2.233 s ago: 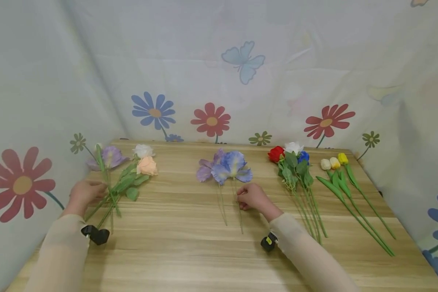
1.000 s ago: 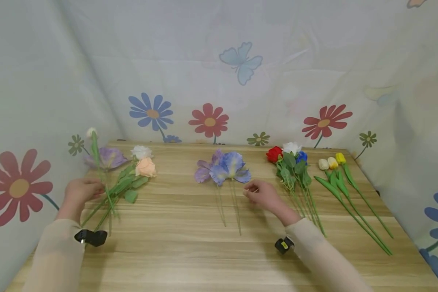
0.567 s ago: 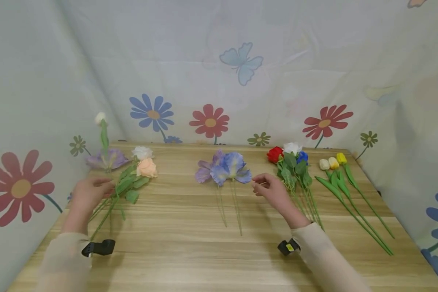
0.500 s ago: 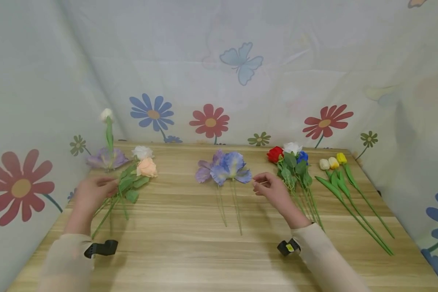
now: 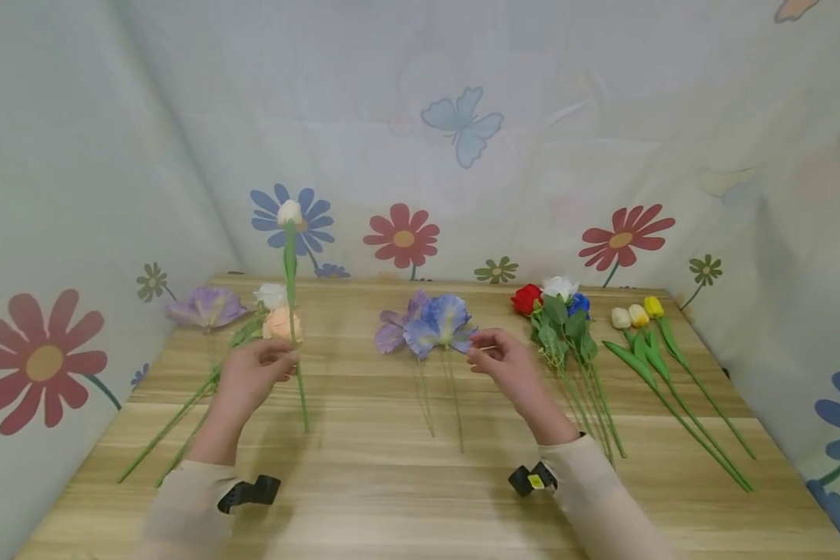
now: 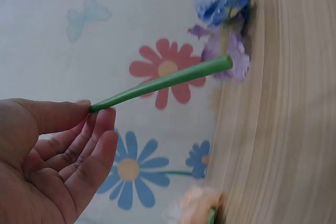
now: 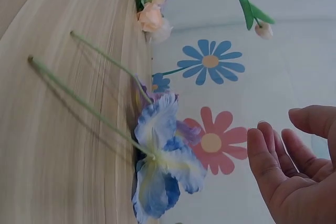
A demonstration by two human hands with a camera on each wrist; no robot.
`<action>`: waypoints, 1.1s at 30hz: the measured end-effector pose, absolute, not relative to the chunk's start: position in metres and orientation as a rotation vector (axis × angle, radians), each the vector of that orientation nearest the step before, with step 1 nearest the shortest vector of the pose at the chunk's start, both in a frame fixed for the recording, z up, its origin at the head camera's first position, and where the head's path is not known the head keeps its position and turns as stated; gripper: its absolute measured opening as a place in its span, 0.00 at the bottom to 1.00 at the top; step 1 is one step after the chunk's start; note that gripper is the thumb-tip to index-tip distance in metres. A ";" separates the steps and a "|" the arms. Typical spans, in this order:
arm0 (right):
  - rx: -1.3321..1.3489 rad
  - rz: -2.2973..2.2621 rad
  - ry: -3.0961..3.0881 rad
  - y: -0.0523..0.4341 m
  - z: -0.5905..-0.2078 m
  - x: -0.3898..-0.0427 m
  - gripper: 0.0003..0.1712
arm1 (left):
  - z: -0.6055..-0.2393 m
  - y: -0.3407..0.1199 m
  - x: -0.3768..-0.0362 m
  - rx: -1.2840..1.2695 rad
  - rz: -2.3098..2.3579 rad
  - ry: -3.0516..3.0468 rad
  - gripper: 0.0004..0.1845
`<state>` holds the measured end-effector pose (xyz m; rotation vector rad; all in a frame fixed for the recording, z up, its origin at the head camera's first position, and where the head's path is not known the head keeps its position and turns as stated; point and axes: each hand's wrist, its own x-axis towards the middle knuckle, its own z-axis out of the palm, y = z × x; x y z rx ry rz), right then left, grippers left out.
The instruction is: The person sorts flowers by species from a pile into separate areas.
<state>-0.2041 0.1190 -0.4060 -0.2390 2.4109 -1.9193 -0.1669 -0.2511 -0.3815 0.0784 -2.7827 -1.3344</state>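
One white tulip [image 5: 290, 212] now stands nearly upright above the desk [image 5: 406, 498], where moments ago it leaned low over the pile at the far left; it has been carried inward and lifted free of the other stems. I judge that it has been singled out from that pile and is on its way toward the middle of the desk. The left hand [image 5: 252, 377] pinches its green stem [image 6: 163, 82] between thumb and fingertips, low down, so the bloom rises well above the hand and the cut end pokes out below. Just behind lie a peach rose [image 5: 282, 323], a white rose [image 5: 271, 295] and a purple flower [image 5: 206, 306]. The right hand [image 5: 500, 364], fingers loosely spread and holding nothing, hovers just beside the blue iris blooms [image 5: 437, 320], having drifted up from their stems.
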 end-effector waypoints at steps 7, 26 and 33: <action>-0.259 -1.969 2.338 0.099 -0.405 -0.203 0.19 | -0.378 -0.215 -0.167 0.017 -1.403 -2.748 0.20; -0.383 -1.956 2.280 0.063 -0.393 -0.200 0.22 | -0.381 -0.137 -0.176 -0.153 -1.660 -2.621 0.16; -0.400 -1.962 2.266 0.060 -0.392 -0.201 0.24 | -0.387 -0.114 -0.178 -0.214 -1.668 -2.628 0.13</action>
